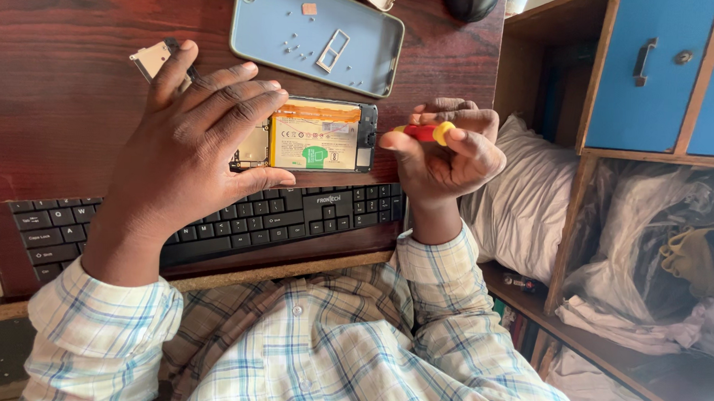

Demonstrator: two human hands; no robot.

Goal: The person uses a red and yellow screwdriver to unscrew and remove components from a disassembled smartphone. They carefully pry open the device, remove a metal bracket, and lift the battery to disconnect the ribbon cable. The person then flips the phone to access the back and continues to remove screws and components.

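1. One opened phone (320, 136), back cover off, lying flat on the dark wooden desk (53, 79) just behind the black keyboard (238, 220), near the front edge; battery with yellow label exposed; the left part of the body is hidden under the left hand.
2. One pale blue back cover (300, 24), inner face up, toward the rear edge of the desk, apart from the phone; it serves as a tray for a scatter of small screws (295, 44), a small metal frame (331, 51) and a small tan square piece; judged: cover removal and some unscrewing are done.
3. One small flat metal part (150, 59) on the desk behind the left hand, close to the index fingertip; whether it touches the finger cannot be told.
4. Left hand (193, 139): fingers spread and laid flat over the left end of the phone, thumb along its near edge, pressing it down rather than gripping it.
5. Right hand (446, 152): fingers curled tight around a small screwdriver (424, 132) with red handle and yellow cap, held just off the right end of the phone; tip not visible, contact with the phone cannot be told.
6. Judged remaining: battery is seated in the body, so internal work is only partly advanced; nothing shows reassembly.
7. Surroundings: a checked shirt sleeve on each arm; blue cabinet doors and shelves with cloth and bags beyond the right edge of the desk.
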